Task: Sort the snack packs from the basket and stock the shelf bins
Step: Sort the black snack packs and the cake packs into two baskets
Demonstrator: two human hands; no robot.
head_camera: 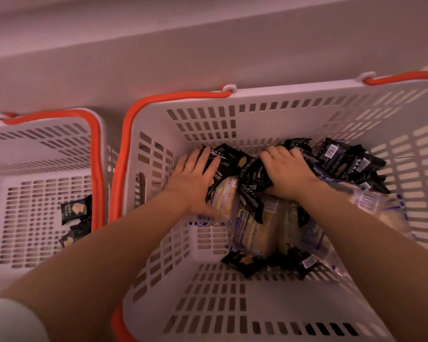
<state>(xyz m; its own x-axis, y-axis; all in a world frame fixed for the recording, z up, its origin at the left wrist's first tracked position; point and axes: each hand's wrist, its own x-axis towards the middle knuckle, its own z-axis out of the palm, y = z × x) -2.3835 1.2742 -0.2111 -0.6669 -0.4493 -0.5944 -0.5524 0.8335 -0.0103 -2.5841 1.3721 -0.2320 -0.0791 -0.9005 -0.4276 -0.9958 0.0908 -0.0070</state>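
Both hands reach into the basket (257,95): left hand (193,178) flat, fingers spread on black packs (220,166); right hand (286,169) curls around several. Best lift only black ones.

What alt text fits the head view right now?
Both hands, left hand and right hand, reach into the large basket, pressing into black snack packs above clear packs. A smaller basket beside it holds a few black packs.

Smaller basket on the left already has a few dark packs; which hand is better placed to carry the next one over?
Left, probably. The left hand lies on dark packs at the big basket's left side, nearest the smaller basket. The right hand would have to cross over.
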